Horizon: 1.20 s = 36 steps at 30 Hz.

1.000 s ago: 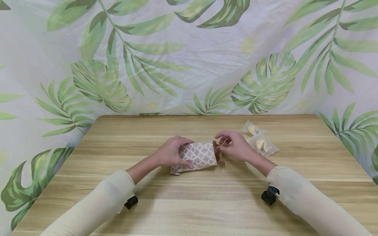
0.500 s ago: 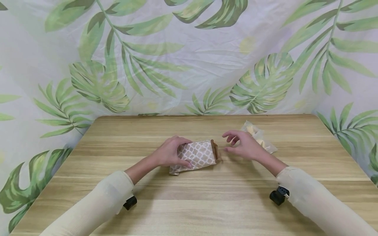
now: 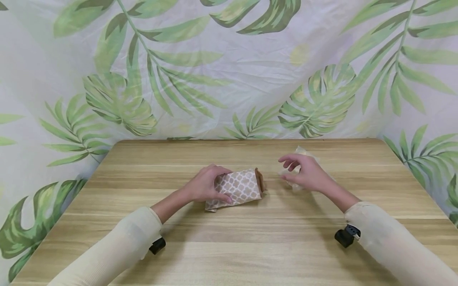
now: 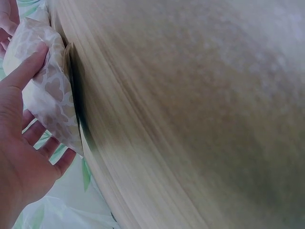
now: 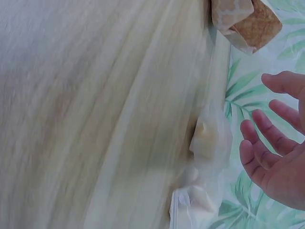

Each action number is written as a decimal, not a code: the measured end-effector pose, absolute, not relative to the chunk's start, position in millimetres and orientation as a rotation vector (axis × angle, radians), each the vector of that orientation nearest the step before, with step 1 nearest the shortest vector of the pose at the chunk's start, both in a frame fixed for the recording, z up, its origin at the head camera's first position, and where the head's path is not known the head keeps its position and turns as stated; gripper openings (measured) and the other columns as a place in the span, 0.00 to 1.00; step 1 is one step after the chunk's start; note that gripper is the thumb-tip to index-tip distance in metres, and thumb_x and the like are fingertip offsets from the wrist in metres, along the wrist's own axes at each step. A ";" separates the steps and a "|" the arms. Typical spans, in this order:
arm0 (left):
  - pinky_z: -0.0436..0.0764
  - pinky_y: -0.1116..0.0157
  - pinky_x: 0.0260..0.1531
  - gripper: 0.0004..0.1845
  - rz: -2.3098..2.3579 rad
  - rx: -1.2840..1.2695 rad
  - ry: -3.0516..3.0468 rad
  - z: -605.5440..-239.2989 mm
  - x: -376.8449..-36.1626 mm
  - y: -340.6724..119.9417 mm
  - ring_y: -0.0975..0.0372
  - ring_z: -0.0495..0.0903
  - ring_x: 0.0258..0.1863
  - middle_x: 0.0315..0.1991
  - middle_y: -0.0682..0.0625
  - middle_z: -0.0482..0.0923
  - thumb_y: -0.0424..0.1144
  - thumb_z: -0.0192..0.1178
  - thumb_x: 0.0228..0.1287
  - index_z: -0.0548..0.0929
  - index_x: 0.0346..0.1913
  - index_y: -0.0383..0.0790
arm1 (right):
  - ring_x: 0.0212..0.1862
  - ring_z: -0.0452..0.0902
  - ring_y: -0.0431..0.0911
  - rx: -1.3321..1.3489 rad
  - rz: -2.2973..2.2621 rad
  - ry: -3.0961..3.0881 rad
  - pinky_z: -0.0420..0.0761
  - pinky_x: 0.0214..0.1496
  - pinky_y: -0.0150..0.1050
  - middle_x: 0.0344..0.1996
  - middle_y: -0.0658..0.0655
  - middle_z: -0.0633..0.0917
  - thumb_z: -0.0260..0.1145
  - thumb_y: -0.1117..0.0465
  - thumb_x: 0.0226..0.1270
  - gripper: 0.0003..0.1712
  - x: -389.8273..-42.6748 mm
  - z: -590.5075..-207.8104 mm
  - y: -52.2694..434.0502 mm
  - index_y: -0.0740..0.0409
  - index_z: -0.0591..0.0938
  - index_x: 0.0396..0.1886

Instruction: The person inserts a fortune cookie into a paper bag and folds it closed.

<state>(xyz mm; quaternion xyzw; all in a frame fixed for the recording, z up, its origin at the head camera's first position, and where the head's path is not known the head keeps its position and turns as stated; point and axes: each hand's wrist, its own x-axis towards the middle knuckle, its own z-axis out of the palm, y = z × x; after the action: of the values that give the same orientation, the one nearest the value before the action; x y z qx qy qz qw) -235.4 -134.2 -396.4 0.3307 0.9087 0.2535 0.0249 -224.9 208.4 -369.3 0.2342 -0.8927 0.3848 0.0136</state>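
Observation:
My left hand grips a paper bag with a tan and white lattice print, thumb on the near side and fingers on the far side. The bag lies on its side, and its brown-lined mouth gapes toward the right. In the left wrist view the thumb presses on the crinkled bag. My right hand hovers with loosely bent fingers and nothing in them, apart from the bag. Beside it, in the right wrist view, are a clear-wrapped fortune cookie and a second wrapped cookie; the hand partly hides them in the head view.
Both hands work over a wood-grain table. A leaf-print cloth hangs behind its far edge. A black wrist camera sits under the right sleeve, another wrist camera under the left.
My right hand has drawn away from the bag's mouth and moved right, over toward the wrapped cookies. The left hand keeps its grip on the bag in the same place.

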 end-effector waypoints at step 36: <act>0.79 0.51 0.57 0.46 0.777 1.051 2.804 -396.9 -236.6 -135.7 0.51 0.79 0.54 0.59 0.41 0.84 0.54 0.85 0.42 0.81 0.63 0.31 | 0.55 0.81 0.64 0.941 0.744 -3.023 0.79 0.53 0.58 0.58 0.68 0.84 0.79 0.68 0.54 0.33 -239.4 -370.6 249.3 0.70 0.81 0.61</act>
<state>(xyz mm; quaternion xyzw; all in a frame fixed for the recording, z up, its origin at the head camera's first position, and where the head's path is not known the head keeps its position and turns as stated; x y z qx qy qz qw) -236.6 -135.7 -396.9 0.3397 0.9060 0.2512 0.0241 -239.4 249.3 -370.6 0.2889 -0.9281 0.2283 -0.0554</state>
